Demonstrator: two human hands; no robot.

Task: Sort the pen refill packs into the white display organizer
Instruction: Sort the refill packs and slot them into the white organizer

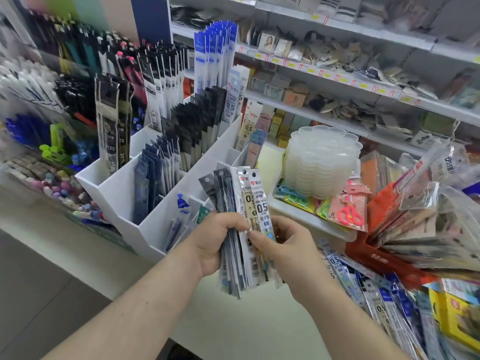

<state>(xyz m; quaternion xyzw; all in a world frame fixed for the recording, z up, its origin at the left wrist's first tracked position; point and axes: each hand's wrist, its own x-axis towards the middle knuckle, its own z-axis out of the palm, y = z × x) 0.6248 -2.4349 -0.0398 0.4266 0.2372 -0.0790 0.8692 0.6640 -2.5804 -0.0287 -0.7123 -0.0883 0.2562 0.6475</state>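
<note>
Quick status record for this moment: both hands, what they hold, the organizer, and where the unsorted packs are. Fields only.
left hand: grips a fanned bunch of refill packs, held upright
right hand: pinches the front white 0.5 pack of that bunch
white display organizer: just beyond the hands, several compartments already hold packs; front compartment only partly filled
loose refill packs: piled on the counter to the right
stack of clear trays: right of the organizer
</note>
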